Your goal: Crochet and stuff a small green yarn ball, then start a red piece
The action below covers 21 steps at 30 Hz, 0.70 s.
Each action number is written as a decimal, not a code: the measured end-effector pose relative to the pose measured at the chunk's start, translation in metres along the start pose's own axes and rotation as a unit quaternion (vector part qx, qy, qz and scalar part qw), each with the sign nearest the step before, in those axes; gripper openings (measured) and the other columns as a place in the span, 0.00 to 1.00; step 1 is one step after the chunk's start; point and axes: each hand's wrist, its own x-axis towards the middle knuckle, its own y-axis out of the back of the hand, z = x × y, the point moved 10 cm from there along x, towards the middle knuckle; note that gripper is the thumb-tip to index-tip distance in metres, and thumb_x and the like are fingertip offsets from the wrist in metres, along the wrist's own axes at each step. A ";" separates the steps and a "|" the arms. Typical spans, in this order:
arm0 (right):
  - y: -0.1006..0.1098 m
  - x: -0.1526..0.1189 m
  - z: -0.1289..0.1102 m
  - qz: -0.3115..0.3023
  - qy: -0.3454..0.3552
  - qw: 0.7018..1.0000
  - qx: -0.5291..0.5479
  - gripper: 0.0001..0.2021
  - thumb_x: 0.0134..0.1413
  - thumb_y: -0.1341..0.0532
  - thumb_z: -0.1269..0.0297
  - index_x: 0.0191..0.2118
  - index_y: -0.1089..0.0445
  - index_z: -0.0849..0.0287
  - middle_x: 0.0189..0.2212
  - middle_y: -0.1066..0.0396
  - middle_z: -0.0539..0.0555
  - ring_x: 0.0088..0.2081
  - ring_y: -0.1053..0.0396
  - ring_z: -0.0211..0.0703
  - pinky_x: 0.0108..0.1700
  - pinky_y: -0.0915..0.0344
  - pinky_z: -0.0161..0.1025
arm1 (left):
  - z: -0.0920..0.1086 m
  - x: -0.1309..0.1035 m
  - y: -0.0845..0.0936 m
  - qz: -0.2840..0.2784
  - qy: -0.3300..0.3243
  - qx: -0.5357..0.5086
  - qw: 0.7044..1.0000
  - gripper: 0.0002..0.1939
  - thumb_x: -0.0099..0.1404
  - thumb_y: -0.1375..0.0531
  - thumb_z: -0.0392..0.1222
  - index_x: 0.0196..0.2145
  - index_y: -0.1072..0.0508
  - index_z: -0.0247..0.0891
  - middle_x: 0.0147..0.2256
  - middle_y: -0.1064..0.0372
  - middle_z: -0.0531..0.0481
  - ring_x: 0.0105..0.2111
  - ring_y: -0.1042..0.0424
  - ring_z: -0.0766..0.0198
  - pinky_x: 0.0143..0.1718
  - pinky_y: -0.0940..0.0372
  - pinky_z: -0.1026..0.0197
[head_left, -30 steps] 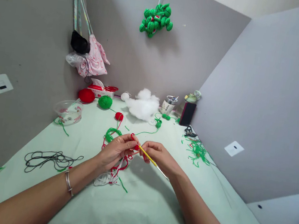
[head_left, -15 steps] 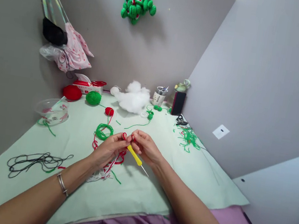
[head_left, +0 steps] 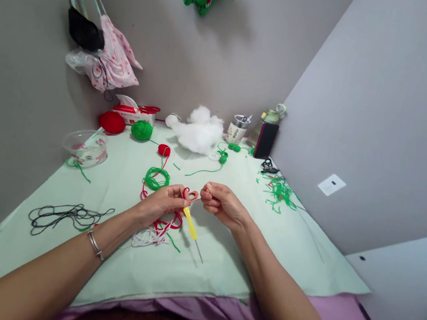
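Observation:
My left hand [head_left: 164, 203] is closed around a crochet hook with a yellow handle [head_left: 190, 224]. The hook's thin metal shaft points down and to the right, toward the table. Red yarn [head_left: 185, 193] curls over the fingers of this hand, and a small orange-red loop [head_left: 194, 196] stands out at its fingertips. To the right, my right hand [head_left: 221, 202] is closed in a pinch on a thin strand that runs from the loop. Its fingers hide the strand's end. Below my left hand lie red yarn and a white yarn bundle [head_left: 148, 236].
A green yarn coil [head_left: 157, 178], red ball [head_left: 112, 122], green ball [head_left: 142, 130] and white stuffing [head_left: 198, 129] lie beyond my hands. Black cord [head_left: 67, 215] and a clear bowl [head_left: 85, 149] are at left. Green scraps [head_left: 282, 192] and a phone [head_left: 265, 141] are at right.
My right hand has moved right, away from my left hand, and closed into a pinch. The orange-red loop now shows between them. The hook points more steeply down, and the camera view has shifted.

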 end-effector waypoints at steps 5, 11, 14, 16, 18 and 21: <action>-0.006 0.003 0.007 0.006 -0.007 1.000 -0.005 0.21 0.46 0.25 0.54 0.25 0.37 0.60 0.21 0.43 0.43 0.21 0.50 0.28 0.22 0.55 0.30 | -0.002 0.003 0.003 0.014 -0.016 0.010 1.000 0.13 0.53 0.28 0.42 0.28 0.29 0.36 0.27 0.30 0.53 0.26 0.32 0.67 0.30 0.38 0.64; 0.003 -0.001 -0.009 0.026 0.023 0.999 0.003 0.22 0.45 0.24 0.55 0.25 0.38 0.59 0.21 0.44 0.43 0.22 0.49 0.29 0.24 0.53 0.31 | 0.003 0.002 0.008 0.017 -0.031 0.006 0.999 0.12 0.53 0.28 0.40 0.31 0.27 0.36 0.28 0.29 0.53 0.25 0.33 0.69 0.31 0.37 0.64; 0.018 -0.002 -0.024 0.056 0.060 0.997 0.011 0.23 0.45 0.24 0.54 0.26 0.39 0.58 0.23 0.45 0.43 0.23 0.51 0.30 0.23 0.54 0.31 | 0.004 0.000 0.013 0.024 -0.031 0.005 0.999 0.09 0.53 0.31 0.37 0.33 0.23 0.36 0.27 0.30 0.53 0.24 0.34 0.69 0.29 0.38 0.65; 0.023 -0.003 -0.030 0.070 0.079 0.994 0.012 0.23 0.45 0.24 0.53 0.27 0.39 0.57 0.24 0.44 0.43 0.23 0.49 0.30 0.23 0.53 0.31 | 0.004 0.000 0.015 0.030 -0.030 0.009 0.999 0.06 0.53 0.33 0.36 0.32 0.22 0.35 0.26 0.31 0.53 0.24 0.35 0.69 0.28 0.39 0.66; 0.019 -0.004 -0.029 0.068 0.078 0.995 0.006 0.22 0.46 0.25 0.53 0.27 0.37 0.58 0.24 0.42 0.45 0.24 0.46 0.31 0.23 0.51 0.32 | 0.002 0.001 0.012 0.028 -0.029 0.015 0.999 0.06 0.54 0.34 0.37 0.32 0.22 0.35 0.27 0.29 0.52 0.25 0.33 0.68 0.29 0.38 0.66; 0.009 -0.004 -0.024 0.056 0.069 0.996 -0.005 0.20 0.47 0.25 0.54 0.27 0.35 0.59 0.25 0.39 0.46 0.24 0.43 0.32 0.24 0.51 0.32 | -0.002 0.001 0.006 0.028 -0.028 0.033 0.999 0.09 0.54 0.32 0.39 0.35 0.21 0.35 0.31 0.26 0.49 0.26 0.31 0.67 0.31 0.35 0.64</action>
